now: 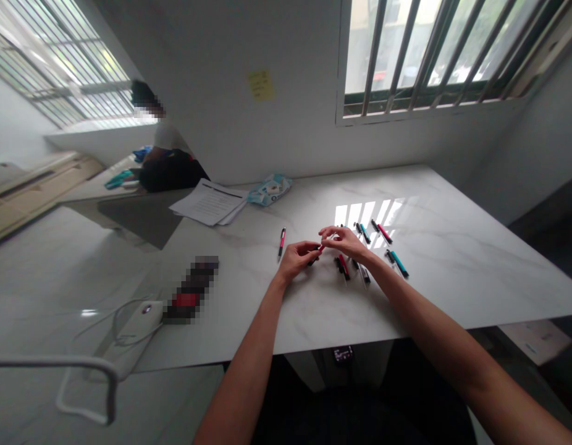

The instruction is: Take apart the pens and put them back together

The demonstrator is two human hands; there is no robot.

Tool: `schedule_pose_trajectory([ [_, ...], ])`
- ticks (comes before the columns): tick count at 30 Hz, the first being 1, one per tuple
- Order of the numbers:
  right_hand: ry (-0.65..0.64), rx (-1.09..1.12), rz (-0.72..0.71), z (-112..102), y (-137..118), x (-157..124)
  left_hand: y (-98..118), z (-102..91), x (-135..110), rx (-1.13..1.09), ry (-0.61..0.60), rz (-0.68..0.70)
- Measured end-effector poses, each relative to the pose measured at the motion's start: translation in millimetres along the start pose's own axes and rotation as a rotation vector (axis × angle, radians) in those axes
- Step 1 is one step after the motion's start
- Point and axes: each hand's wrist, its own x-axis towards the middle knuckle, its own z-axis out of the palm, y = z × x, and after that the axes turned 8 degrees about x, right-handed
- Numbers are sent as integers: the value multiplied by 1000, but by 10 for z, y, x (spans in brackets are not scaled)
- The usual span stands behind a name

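My left hand (298, 258) and my right hand (344, 241) meet above the white marble table (453, 272), both pinched on one red pen (319, 250) held between them. Under and just right of my right hand lie several more pens: a red and black one (343, 267), a teal one (399, 264), another teal one (364, 233) and a red one (383, 233). One red and black pen (281, 241) lies alone to the left of my left hand.
A stack of printed papers (209, 203) and a blue-white packet (269, 189) lie at the table's far left. A white device with cables (138, 321) sits at the near left corner. Another person (168, 157) sits at a desk beyond. A barred window (434, 49) is above.
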Motion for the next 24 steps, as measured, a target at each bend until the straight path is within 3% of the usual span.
schedule_pose_trajectory([
  [9, -68, -120, -32, 17, -16, -11, 29, -11, -10, 0, -16, 7],
  [24, -43, -149, -95, 34, 37, 0, -36, -15, 9, -18, -22, -3],
])
